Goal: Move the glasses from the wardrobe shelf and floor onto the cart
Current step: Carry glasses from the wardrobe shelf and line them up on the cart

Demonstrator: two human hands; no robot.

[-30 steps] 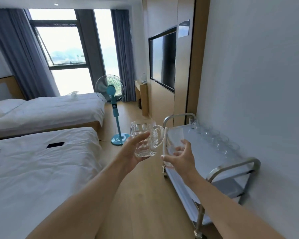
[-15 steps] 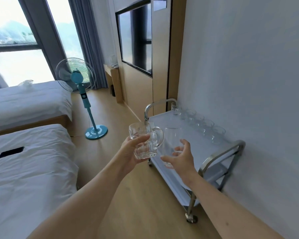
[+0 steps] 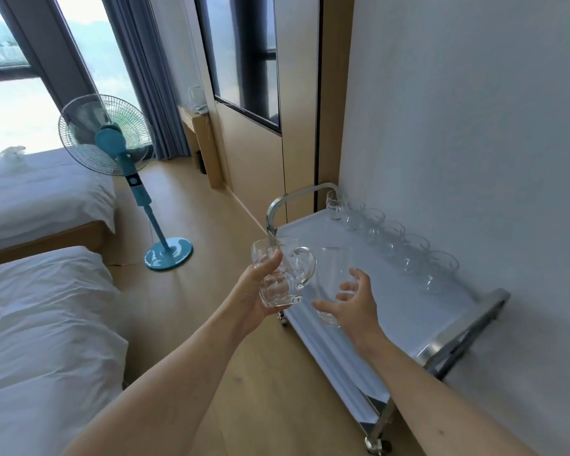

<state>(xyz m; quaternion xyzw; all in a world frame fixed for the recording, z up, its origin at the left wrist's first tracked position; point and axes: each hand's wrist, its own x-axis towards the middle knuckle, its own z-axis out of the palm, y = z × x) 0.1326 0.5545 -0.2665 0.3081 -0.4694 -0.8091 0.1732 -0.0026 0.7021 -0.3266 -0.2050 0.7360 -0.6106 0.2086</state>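
Glass mug point(image 3: 282, 278) gripped in left hand point(image 3: 255, 291); right hand point(image 3: 352, 306) cups tumbler point(image 3: 334, 278) above cart point(image 3: 389, 291).

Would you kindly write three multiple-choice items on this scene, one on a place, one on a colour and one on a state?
1. Where does the row of glasses stand?
A. on the bed
B. on the cart's top, along the wall side
C. on the floor by the fan

2. What colour is the fan's base?
A. red
B. black
C. turquoise

3. What is the left hand doing?
A. gripping a handled mug
B. hanging idle
C. pushing the cart

Key: 1 B, the glasses line the top shelf's edge nearest the wall. 2 C, base, pole and motor housing are all turquoise. 3 A, its fingers wrap the mug's body, handle pointing at the right hand, which holds a plain tumbler over the cart.
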